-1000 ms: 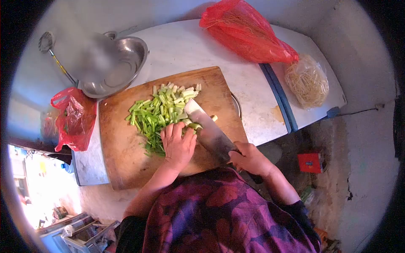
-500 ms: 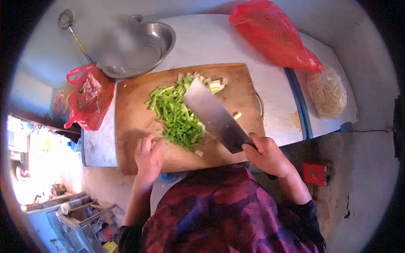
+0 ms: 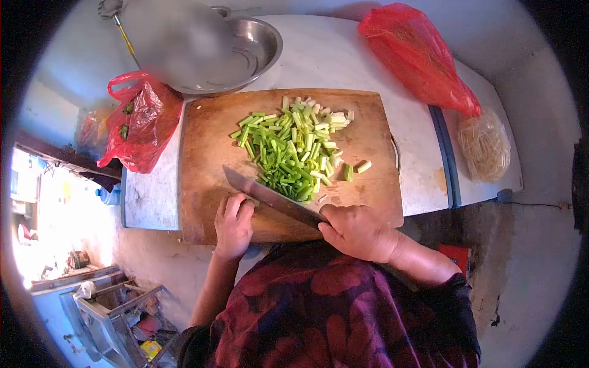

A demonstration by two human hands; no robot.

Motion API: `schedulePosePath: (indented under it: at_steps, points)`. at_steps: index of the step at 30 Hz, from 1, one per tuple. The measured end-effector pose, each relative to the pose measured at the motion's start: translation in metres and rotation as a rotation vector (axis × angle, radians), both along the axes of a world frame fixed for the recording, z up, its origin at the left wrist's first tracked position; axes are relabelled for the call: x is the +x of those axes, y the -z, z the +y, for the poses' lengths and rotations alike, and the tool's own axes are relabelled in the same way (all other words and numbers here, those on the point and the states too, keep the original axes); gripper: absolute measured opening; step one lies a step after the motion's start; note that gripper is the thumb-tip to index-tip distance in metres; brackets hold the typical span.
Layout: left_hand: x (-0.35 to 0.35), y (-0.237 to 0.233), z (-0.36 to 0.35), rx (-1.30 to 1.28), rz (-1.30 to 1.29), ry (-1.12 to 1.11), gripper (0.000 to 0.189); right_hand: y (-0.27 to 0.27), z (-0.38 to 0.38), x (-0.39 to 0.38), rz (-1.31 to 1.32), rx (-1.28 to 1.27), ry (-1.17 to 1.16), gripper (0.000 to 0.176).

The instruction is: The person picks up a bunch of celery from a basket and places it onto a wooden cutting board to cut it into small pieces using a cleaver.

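Observation:
A pile of chopped green and white stalks (image 3: 291,149) lies in the middle of a wooden cutting board (image 3: 208,144). My right hand (image 3: 359,232) grips the handle of a cleaver (image 3: 267,197), whose blade lies low along the board's near edge, just below the pile. My left hand (image 3: 233,224) rests on the board's near edge, fingers curled by the blade's tip, holding nothing I can see. Two loose pieces (image 3: 356,170) lie right of the pile.
A steel bowl (image 3: 227,52) stands beyond the board. A red bag (image 3: 140,119) with greens hangs at the left. Another red bag (image 3: 420,55) and a clear bag of noodles (image 3: 485,144) lie at the right. The counter (image 3: 331,55) drops off near me.
The cleaver has swung from the pile's right side down to the board's near edge. My left hand left the greens and moved to that edge. The view shifted, and the pile looks more spread.

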State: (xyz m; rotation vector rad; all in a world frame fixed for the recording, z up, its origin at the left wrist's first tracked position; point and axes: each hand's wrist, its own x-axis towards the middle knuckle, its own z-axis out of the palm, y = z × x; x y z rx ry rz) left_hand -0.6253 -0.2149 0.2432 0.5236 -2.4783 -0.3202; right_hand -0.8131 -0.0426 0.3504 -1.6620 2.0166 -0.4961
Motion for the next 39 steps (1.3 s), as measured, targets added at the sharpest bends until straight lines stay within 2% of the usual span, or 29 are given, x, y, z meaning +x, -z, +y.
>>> schedulePosePath:
  at_steps: [5,11,17,20,23,25,27,28,31,32,34,36,39]
  points:
    - [0.002,0.001,-0.005,0.024,-0.020,0.044,0.020,0.001,-0.005,0.003,0.133,-0.010,-0.078,0.019]
    - [0.001,-0.001,-0.005,0.035,-0.027,0.049,0.022,0.011,-0.011,0.009,0.458,0.110,-0.229,0.019]
    - [0.001,0.005,-0.007,0.022,0.003,0.050,0.020,0.032,-0.021,0.019,0.314,-0.098,-0.117,0.018]
    - [-0.002,0.011,-0.006,0.034,0.025,-0.047,0.020,0.034,-0.002,0.006,0.100,-0.323,0.105,0.017]
    - [-0.032,-0.017,0.013,-0.100,-0.009,-0.009,0.034,-0.001,0.027,-0.012,-0.063,-0.258,0.371,0.016]
    - [-0.064,-0.028,0.032,0.016,-0.112,0.251,0.049,0.012,0.049,-0.025,-0.135,-0.291,0.570,0.014]
    - [-0.086,-0.039,0.044,-0.001,-0.245,0.410,0.053,0.013,0.063,-0.033,-0.310,-0.351,0.722,0.013]
    - [-0.090,-0.035,0.043,-0.016,-0.342,0.438,0.050,0.013,0.070,-0.034,-0.389,-0.373,0.793,0.013]
    - [-0.086,-0.020,0.033,-0.155,-0.372,0.362,0.044,0.015,0.090,-0.041,-0.575,-0.372,0.975,0.013]
    - [-0.083,-0.014,0.026,-0.140,-0.289,0.326,0.034,0.018,0.096,-0.043,-0.625,-0.372,1.014,0.013]
    - [-0.073,-0.016,0.016,-0.172,-0.270,0.267,0.031,0.021,0.105,-0.044,-0.687,-0.358,1.105,0.011]
    - [-0.068,-0.020,0.009,-0.197,-0.208,0.198,0.026,0.032,0.115,-0.049,-0.777,-0.374,1.109,0.009]
    - [-0.061,-0.019,-0.002,-0.231,-0.244,0.092,0.020,0.044,0.123,-0.057,-0.845,-0.351,1.103,0.009]
